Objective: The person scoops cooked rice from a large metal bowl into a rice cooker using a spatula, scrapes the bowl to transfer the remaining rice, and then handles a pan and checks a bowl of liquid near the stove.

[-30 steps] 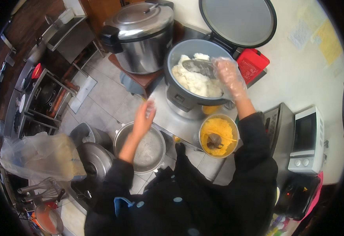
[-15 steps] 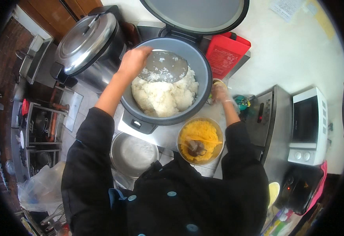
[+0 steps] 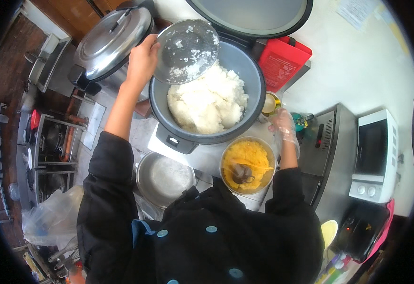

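Note:
My left hand (image 3: 143, 61) is closed on the edge of a round, shallow metal bowl (image 3: 185, 54) with rice grains stuck to it. The bowl is tilted above the left rear rim of a large, lidded rice cooker (image 3: 256, 106). Inside the cooker lies a mound of white rice (image 3: 207, 102). My right hand (image 3: 282, 124), in a clear plastic glove, is right of the cooker, just below an open can (image 3: 270, 103); the set of its fingers is unclear. Nearer me stands a bowl of yellow food (image 3: 247, 161) with an orange-handled utensil on it.
A closed steel cooker (image 3: 114, 47) stands at the left rear. An empty-looking metal pot (image 3: 164, 177) sits lower, in front. Behind the can is a red box (image 3: 285, 61). A steel appliance (image 3: 327, 142) and white microwave (image 3: 375, 154) stand at the right.
My left hand has raised the metal bowl from over the rice up and left to the cooker's rim. My right hand has drawn back slightly from the can, whose top now shows.

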The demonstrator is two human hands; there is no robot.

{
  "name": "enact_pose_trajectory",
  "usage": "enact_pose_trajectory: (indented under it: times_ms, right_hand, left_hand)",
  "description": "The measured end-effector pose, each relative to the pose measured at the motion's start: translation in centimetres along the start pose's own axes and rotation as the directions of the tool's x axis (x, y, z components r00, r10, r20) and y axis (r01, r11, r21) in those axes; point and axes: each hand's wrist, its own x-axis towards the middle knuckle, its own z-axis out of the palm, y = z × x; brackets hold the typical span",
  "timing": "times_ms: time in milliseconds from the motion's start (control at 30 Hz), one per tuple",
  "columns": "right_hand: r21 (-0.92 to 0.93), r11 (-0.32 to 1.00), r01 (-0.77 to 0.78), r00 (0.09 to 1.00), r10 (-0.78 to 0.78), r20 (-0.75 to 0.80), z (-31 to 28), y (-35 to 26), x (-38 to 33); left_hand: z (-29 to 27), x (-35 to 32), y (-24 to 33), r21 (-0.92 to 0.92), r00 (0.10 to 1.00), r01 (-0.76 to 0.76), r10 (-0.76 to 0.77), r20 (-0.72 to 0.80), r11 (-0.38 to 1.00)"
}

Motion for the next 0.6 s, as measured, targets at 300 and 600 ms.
enact_pose_trajectory:
  times_ms: [300,600]
  right_hand:
    - [-0.659,0.688,0.304,0.789,-0.570,-0.231,-1.2,5.8,-2.8]
    - [0.902,0.303,0.306,0.941,-0.239,-0.239,-5.2,-1.6,-9.9]
  left_hand:
    - [1.1,-0.9,-0.3,-0.074,0.999,0.002,0.001,0.035,0.997]
    - [0.5,-1.0,-2.1,-0.226,0.999,0.042,-0.044,-0.006,0.973]
